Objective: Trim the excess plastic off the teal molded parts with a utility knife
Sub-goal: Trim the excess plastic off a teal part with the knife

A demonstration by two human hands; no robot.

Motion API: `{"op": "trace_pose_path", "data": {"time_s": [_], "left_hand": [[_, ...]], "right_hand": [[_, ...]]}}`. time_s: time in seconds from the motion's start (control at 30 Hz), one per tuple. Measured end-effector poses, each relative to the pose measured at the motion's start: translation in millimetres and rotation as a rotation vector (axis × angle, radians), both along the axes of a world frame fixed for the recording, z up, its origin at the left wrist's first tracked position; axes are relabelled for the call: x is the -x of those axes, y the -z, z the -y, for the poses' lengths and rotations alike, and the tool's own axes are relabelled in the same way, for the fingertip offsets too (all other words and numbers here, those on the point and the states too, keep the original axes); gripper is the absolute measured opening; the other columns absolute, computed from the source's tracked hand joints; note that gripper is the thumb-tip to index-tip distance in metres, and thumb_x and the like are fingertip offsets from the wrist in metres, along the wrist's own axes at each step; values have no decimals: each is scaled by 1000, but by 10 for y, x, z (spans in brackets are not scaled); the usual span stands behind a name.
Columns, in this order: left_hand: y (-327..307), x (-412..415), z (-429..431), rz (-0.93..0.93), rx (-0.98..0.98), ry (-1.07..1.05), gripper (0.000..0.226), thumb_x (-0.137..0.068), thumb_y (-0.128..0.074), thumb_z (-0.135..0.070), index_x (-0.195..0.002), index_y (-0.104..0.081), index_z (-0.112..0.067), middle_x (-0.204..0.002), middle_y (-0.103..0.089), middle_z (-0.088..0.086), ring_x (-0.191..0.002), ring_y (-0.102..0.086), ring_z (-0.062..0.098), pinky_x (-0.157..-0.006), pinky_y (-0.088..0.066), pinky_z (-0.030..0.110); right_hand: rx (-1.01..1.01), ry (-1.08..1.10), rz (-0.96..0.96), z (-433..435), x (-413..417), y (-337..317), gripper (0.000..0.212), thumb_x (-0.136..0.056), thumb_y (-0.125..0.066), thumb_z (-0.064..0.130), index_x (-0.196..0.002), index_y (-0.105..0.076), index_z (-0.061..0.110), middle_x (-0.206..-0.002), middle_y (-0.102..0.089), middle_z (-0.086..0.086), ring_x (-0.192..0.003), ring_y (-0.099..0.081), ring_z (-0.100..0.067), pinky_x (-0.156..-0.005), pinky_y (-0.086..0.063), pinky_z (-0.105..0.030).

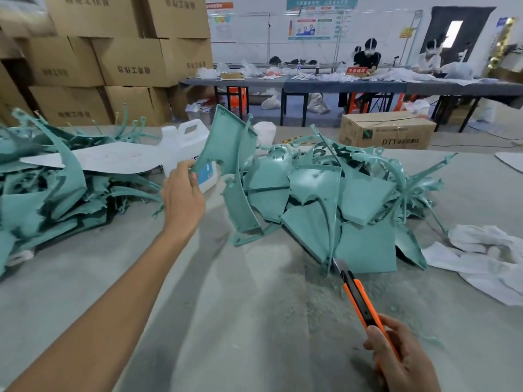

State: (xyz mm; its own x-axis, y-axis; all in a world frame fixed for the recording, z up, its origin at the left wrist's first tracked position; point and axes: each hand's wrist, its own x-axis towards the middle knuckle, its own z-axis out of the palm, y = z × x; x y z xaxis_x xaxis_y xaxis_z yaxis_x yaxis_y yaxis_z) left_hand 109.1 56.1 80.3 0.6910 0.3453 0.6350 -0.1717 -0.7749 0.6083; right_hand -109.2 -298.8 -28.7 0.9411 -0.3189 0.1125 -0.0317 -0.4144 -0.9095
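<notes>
The left hand [183, 190] is pinching a teal part [226, 142] aloft above the bench [226, 306]; the right hand [402, 360] is gripping an orange knife [359, 298] (blade out) beside the pile [339, 199].

A teal fan-shaped moulded plastic panel [227, 142] is held upright above the grey counter [226, 306], pinched at its lower left corner by the left hand [182, 193]. A heap of teal panels and thin curved sprues [339, 199] is piled on the counter just to its right, and a second teal heap [42, 193] is spread at the far left. An orange-and-black utility knife [365, 301] is gripped by the right hand [396, 360], with its blade extended and the tip at the near edge of the middle heap.
</notes>
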Motion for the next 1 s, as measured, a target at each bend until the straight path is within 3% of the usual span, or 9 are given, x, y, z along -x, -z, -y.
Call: {"op": "trace_pose_path", "data": {"time_s": [0.1, 0.23, 0.37, 0.5, 0.6, 0.77, 0.87, 0.93, 1.0], "left_hand": [[-146, -190, -15, -142, 157, -42, 17, -102, -35, -11, -114, -47, -16, -109, -63, 8, -98, -55, 30, -78, -40, 40], [-311, -366, 42, -239, 315, -3, 14, -101, -35, -9, -112, -37, -16, -123, -62, 3, -98, -56, 27, -80, -44, 40], [-448, -294, 45, -47, 214, 42, 17, -100, -33, -6, -115, -36, -13, -118, -61, 3, -99, -58, 28, -78, -43, 39], [-427, 120, 80, 229, 102, 64, 6, -102, -38, -29, -105, -35, -25, -100, -55, 3, -89, -51, 23, -73, -33, 32], [-130, 595, 75, 253, 63, 173, 12, -102, -43, -38, -110, -38, -31, -101, -50, -5, -88, -47, 15, -75, -35, 26], [629, 1173, -42, 48, -351, 304, 26, -103, -35, -28, -120, -49, -15, -101, -45, 0, -91, -43, 25, -94, -38, 46], [915, 1324, -138, -89, -589, 355, 35, -106, -33, -31, -126, -56, -12, -107, -52, 11, -100, -49, 31, -117, -23, 51], [959, 1332, -162, -237, -818, 259, 38, -98, -54, -31, -133, -61, -18, -121, -55, 20, -116, -51, 42, -116, -21, 60], [900, 1340, -118, -500, -934, 169, 68, -84, -65, -15, -148, -46, -29, -149, -36, 26, -139, -31, 49, -117, -13, 63]], "right_hand": [[-9, 18, -3, 5, -21, 36, 13, -88, -65, 29, -100, -65, 33, -72, -74, 2, -47, -63, -19, -48, -50, -30], [-25, 16, -12, 8, -40, 43, 16, -90, -68, 14, -101, -66, 25, -69, -73, 1, -49, -64, -17, -51, -47, -23], [-96, -9, 6, 4, -61, 32, 14, -91, -65, 6, -100, -64, 16, -66, -72, -4, -44, -60, -21, -46, -46, -23], [-220, -1, 51, -33, -45, 28, 13, -96, -58, 4, -102, -58, 16, -72, -73, -6, -37, -53, -20, -36, -40, -21], [-274, -5, 59, 4, -64, 54, 12, -98, -55, 4, -104, -54, 14, -74, -72, -9, -36, -52, -24, -33, -38, -23], [-283, -67, 84, 59, -64, 149, 16, -98, -50, -2, -113, -47, 3, -80, -63, -22, -40, -49, -23, -32, -37, -27], [-297, -95, 100, 71, -53, 195, 16, -99, -51, 2, -111, -49, 13, -78, -61, -20, -43, -49, -21, -34, -39, -24], [-275, -109, 115, 77, -56, 213, 20, -100, -52, 6, -106, -50, 25, -76, -63, -15, -43, -49, -19, -35, -40, -24], [-240, -120, 128, 94, -66, 232, 28, -100, -52, 9, -101, -50, 37, -77, -64, -11, -44, -51, -18, -36, -41, -24]]}}
